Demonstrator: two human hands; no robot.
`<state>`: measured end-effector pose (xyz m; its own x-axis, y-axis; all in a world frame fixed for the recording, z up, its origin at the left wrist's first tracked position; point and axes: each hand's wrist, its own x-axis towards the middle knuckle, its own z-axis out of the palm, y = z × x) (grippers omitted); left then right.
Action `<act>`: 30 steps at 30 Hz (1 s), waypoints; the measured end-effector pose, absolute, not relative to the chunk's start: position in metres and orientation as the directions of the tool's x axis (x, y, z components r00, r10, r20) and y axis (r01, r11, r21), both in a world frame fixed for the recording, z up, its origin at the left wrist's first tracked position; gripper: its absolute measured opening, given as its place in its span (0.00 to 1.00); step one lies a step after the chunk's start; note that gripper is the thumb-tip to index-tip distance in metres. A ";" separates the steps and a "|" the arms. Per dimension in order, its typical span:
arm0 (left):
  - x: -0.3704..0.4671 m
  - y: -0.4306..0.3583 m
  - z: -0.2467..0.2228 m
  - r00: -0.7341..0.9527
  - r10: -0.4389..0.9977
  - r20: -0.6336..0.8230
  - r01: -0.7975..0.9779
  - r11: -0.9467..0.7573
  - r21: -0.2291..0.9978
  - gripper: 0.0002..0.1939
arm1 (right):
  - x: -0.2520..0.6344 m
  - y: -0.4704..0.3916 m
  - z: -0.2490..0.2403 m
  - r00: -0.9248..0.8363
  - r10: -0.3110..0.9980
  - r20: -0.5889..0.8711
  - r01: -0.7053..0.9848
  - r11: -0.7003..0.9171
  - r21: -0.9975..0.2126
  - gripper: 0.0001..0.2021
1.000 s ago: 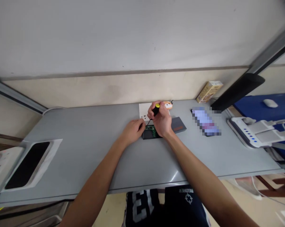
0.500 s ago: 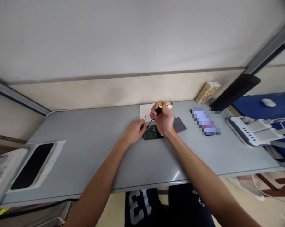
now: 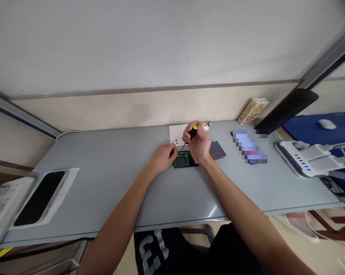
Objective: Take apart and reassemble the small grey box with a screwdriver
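My right hand is wrapped round a screwdriver with a black and yellow handle. Its thin shaft slants down to the left, and the tip meets a green circuit board near its upper left. That board sits in an opened dark electronic device lying flat on the desk; my right wrist hides its right end. At the device's left corner, my left hand has thumb and fingers closed on the edge. Behind it lies a white sheet with several small dark bits, perhaps screws. A grey cover rests right of my right hand.
A phone with a lit, blurred screen lies to the right, a power strip with plugs beyond it. A yellowish carton stands by the wall. At far left a black tablet-like slab lies on white paper.
Both hands stay nearly in place, and the screwdriver remains on the board with barely any shift. Below the desk, my legs have moved apart.
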<state>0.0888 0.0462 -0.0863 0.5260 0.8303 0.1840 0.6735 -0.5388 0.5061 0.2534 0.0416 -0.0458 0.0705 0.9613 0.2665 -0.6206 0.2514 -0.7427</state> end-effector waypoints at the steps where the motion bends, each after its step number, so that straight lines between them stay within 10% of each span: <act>1: 0.089 0.046 -0.086 0.527 0.831 0.180 0.674 -0.538 0.507 0.12 | 0.253 0.041 -0.046 0.072 0.961 0.266 -0.615 0.253 -0.747 0.21; 30: 0.086 0.046 -0.090 0.537 0.821 0.192 0.657 -0.550 0.516 0.10 | 0.251 0.038 -0.041 0.054 0.968 0.245 -0.624 0.224 -0.749 0.21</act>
<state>0.0861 0.0465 -0.0898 0.5374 0.8211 0.1922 0.6567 -0.5505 0.5155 0.2512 0.0384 -0.0415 0.0544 0.9681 0.2446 -0.6236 0.2243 -0.7489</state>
